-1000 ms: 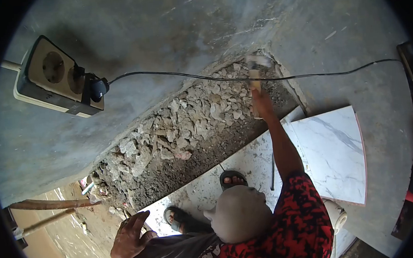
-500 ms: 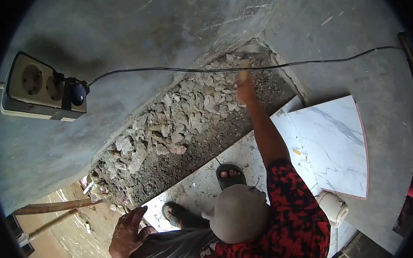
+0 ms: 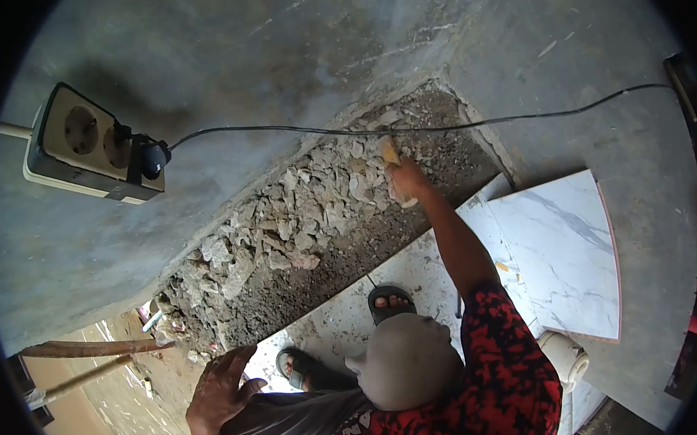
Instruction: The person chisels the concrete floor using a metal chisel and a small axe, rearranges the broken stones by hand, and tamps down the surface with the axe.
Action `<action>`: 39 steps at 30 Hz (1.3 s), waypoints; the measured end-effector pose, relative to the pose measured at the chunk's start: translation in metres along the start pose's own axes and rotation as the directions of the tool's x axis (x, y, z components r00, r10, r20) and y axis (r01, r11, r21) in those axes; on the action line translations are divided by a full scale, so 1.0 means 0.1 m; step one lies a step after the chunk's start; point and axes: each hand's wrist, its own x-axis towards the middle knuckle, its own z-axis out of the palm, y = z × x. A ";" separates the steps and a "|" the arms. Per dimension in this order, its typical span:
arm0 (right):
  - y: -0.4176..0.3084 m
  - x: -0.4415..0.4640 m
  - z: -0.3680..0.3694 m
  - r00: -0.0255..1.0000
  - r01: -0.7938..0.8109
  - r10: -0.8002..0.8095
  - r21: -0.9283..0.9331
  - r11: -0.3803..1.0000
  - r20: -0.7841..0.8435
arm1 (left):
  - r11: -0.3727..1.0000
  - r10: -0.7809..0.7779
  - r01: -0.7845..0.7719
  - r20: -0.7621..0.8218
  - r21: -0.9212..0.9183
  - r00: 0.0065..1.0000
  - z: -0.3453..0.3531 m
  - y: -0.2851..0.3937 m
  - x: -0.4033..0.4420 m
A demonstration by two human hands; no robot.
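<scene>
My right hand (image 3: pixel 410 180) is wrapped round the yellowish wooden handle (image 3: pixel 390 150) of a tool, over the right part of a bed of broken rubble (image 3: pixel 308 208). The tool's head blends into the grey stones, so I cannot tell its kind. A pale end shows below my fist. My left hand (image 3: pixel 220 393) rests on the bent knee in grey trousers (image 3: pixel 296 425), its fingers extended and holding nothing. Between the rubble and my sandalled feet runs a strip of dirty white floor tile (image 3: pixel 334 313).
A power socket block (image 3: pixel 92 144) with a plug hangs at left; its black cable (image 3: pixel 281 128) crosses above the rubble. A large marbled tile (image 3: pixel 559 246) leans at right, near a pale cylindrical container (image 3: pixel 565 356). Wooden poles (image 3: pixel 95 349) lie at lower left. Concrete walls (image 3: pixel 222 59) border the rubble.
My right hand and the tool have moved down and left, away from the far corner of the rubble bed. My left hand stays on the knee. The view has shifted slightly.
</scene>
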 end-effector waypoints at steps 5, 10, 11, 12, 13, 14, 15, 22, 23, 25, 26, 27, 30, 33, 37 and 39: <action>0.03 -0.26 0.53 0.883 0.211 -0.155 0.080 0.974 -0.442 | 1.000 0.013 -0.012 -0.030 0.013 0.999 0.07 -0.02 0.00; -0.17 -0.29 0.31 0.995 -0.041 0.034 -0.073 0.996 -0.094 | 0.999 -0.026 0.026 -0.013 -0.039 1.000 0.00 0.03 0.01; -0.08 -0.27 0.35 0.986 -0.021 0.011 -0.059 0.998 -0.164 | 0.998 -0.032 0.031 -0.021 -0.048 0.999 0.00 0.02 0.01; -0.16 -0.49 0.42 0.963 0.073 -0.059 0.043 0.996 -0.264 | 0.999 -0.020 0.018 -0.024 -0.042 1.000 0.02 0.02 -0.01; -0.14 -0.53 0.56 0.969 0.052 -0.041 0.039 0.998 -0.244 | 0.999 -0.012 0.012 -0.013 -0.032 1.000 0.03 0.03 -0.05; -0.13 -0.53 0.68 0.949 0.101 -0.104 -0.025 0.995 -0.297 | 1.000 -0.013 0.012 -0.014 -0.012 1.000 0.04 0.04 -0.05; -0.13 -0.52 0.75 0.922 0.151 -0.174 -0.092 0.984 -0.346 | 1.000 -0.025 0.025 0.000 -0.016 1.000 0.04 0.06 -0.05; -0.36 -0.58 0.61 1.000 0.029 -0.029 0.006 1.000 0.013 | 1.000 -0.012 0.010 -0.067 -0.027 0.998 0.02 -0.03 -0.04; -0.24 -0.66 0.73 0.984 0.086 -0.079 0.034 0.996 -0.159 | 0.999 -0.011 0.008 -0.075 -0.038 0.997 0.04 -0.05 -0.09; 0.04 -0.71 0.88 0.946 0.121 -0.134 -0.062 0.991 -0.295 | 0.998 -0.025 0.023 -0.039 -0.059 0.999 0.10 -0.06 -0.19; 0.28 -0.43 0.84 0.980 0.077 -0.105 -0.163 0.984 -0.168 | 0.998 -0.045 0.042 -0.050 -0.047 0.998 0.09 -0.06 -0.17; 0.37 -0.26 0.79 0.996 0.056 -0.072 -0.261 0.964 -0.053 | 0.998 -0.056 0.054 -0.074 -0.025 0.996 0.06 -0.06 -0.14; 0.12 -0.61 0.43 0.989 0.114 -0.130 -0.195 0.974 -0.072 | 0.997 -0.062 0.060 -0.041 -0.047 0.997 0.01 -0.10 -0.16; -0.07 -1.02 0.45 0.991 0.085 -0.090 -0.055 0.995 -0.100 | 0.999 0.001 -0.004 -0.067 -0.041 0.998 0.08 -0.13 -0.18; 0.38 -0.85 0.62 0.925 0.234 -0.272 -0.168 0.958 -0.266 | 0.999 0.047 -0.047 -0.082 0.009 0.996 0.03 -0.07 -0.16; 0.06 -0.81 0.41 0.986 -0.098 0.105 -0.063 0.993 0.130 | 0.998 0.064 -0.063 -0.091 0.013 0.994 0.01 -0.07 -0.13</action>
